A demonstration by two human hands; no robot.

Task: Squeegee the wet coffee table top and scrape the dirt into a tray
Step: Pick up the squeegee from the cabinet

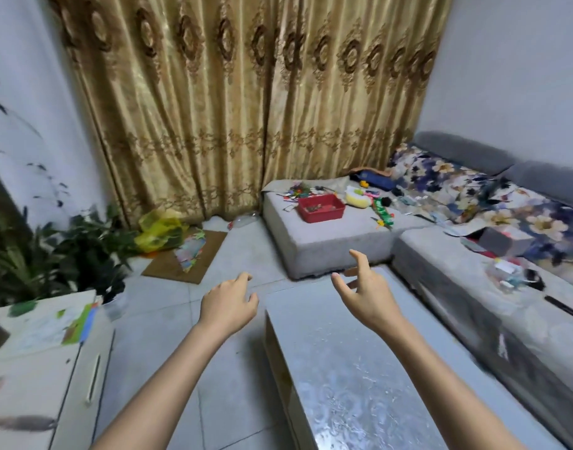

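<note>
Closest to you, the coffee table surface (350, 384) runs away from the lower right, its pale top glistening with water droplets and streaks. Both of your bare forearms reach forward over this scene. Your left hand (228, 306) hangs above the floor (239, 401) just left of the surface's far corner, palm down, fingers loosely curled and holding nothing. Your right hand (367, 297) hovers over the far end of the surface, fingers spread apart and the index finger raised, also gripping nothing. To your left stands a white cabinet (35, 378) with papers (51, 323) lying on its top, and dark green plants (67, 251) crowd behind it. Further out on the floor lies a sheet of cardboard (168, 267) with colourful scraps on it, and a crumpled yellow bag (160, 230) sits just beyond. Along your right runs a grey sofa (327, 241) that turns across the far end of the surface; a floral blanket (473, 190) covers its back part, and small items are scattered over the seats. The red tray (321, 207) rests on the sofa's end section, well apart from both hands, with small bits inside that are too small to tell. A gold patterned curtain (246, 108) hangs behind everything.
</note>
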